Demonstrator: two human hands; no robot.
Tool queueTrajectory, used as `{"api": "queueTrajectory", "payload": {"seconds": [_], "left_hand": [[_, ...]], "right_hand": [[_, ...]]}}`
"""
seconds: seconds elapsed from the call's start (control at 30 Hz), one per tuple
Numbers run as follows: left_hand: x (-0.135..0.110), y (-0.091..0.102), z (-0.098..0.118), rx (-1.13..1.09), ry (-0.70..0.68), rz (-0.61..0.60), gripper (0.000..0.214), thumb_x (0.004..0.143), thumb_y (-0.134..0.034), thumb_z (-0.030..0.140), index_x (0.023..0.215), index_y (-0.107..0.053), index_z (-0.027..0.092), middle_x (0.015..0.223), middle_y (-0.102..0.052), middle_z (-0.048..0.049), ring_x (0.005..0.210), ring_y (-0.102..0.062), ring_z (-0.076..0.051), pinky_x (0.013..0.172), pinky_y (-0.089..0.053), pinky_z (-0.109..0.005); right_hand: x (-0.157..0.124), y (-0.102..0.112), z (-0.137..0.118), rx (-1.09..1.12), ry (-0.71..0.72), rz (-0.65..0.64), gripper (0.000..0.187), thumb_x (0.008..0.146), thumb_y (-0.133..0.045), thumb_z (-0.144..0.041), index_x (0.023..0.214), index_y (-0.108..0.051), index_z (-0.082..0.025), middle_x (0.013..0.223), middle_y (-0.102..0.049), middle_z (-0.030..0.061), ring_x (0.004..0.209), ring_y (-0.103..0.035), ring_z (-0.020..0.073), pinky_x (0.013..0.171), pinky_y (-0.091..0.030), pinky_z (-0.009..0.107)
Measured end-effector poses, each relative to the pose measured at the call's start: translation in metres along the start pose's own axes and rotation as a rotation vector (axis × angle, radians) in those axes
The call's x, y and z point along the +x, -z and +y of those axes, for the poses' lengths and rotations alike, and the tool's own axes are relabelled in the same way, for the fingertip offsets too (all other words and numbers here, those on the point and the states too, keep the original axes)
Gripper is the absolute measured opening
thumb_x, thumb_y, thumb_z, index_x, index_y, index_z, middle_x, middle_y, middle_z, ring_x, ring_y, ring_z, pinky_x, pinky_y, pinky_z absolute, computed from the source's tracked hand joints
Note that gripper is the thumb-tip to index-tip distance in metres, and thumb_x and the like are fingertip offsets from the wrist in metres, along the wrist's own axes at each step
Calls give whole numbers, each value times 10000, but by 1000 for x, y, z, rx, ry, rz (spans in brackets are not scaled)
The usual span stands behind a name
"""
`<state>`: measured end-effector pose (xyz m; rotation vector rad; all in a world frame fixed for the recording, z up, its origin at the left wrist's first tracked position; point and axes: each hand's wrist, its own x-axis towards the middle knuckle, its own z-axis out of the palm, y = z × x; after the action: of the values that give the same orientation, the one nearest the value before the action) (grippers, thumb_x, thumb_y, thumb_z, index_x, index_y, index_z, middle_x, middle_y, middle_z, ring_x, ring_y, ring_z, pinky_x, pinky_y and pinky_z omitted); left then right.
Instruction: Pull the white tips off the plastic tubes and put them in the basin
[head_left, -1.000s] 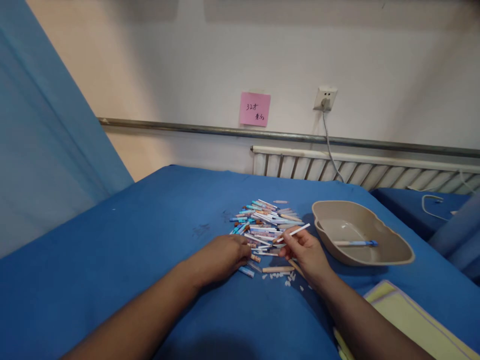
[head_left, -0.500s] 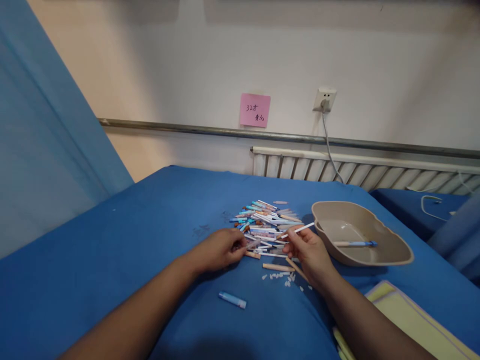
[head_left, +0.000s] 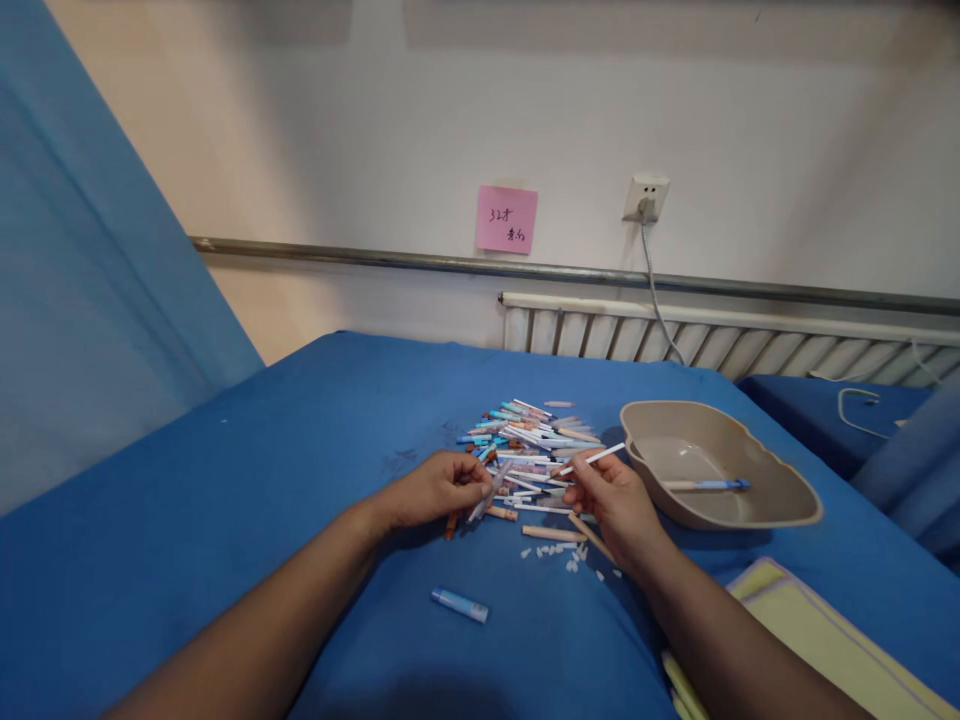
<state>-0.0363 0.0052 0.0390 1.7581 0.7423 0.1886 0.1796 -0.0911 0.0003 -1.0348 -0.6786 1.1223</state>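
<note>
A heap of coloured pen parts lies on the blue-covered table. My right hand pinches a thin white pen refill that points up and right toward the beige tray. My left hand is closed at the heap's near left edge, gripping a pale clear pen barrel that slants down from its fingers. A light blue pen cap lies alone on the cloth nearer to me. Two tan barrels and small white bits lie below my right hand.
A beige tray at the right holds one blue-tipped pen. A yellow-green cloth lies at the near right. A blue panel stands at the left; a radiator, a socket with cable and a pink note are at the wall.
My left hand lifted off the table edge of the heap and picked up a clear barrel. The light blue cap came out from under it and now lies nearer to me. My right hand barely moved.
</note>
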Motion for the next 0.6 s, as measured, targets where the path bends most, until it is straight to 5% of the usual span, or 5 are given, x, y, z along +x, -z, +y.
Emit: {"api": "queueTrajectory", "payload": {"seconds": [0.37, 0.6], "left_hand": [[0, -1, -1, -28, 32, -3, 320, 738, -624, 446, 826, -579, 142, 556, -528, 40, 413, -465, -77, 409, -412, -191], [-6, -5, 6, 169, -17, -90, 259, 754, -609, 368, 861, -676, 143, 603, -555, 23, 480, -445, -75, 457, -361, -175]], "right_hand": [[0, -1, -1, 4, 10, -17, 362, 640, -739, -453, 773, -574, -159, 754, -684, 18, 487, -578, 84, 430, -409, 179], [1, 0, 0, -1, 13, -20, 348, 656, -728, -449, 780, -572, -163, 763, -686, 16, 485, -580, 84, 432, -412, 181]]}}
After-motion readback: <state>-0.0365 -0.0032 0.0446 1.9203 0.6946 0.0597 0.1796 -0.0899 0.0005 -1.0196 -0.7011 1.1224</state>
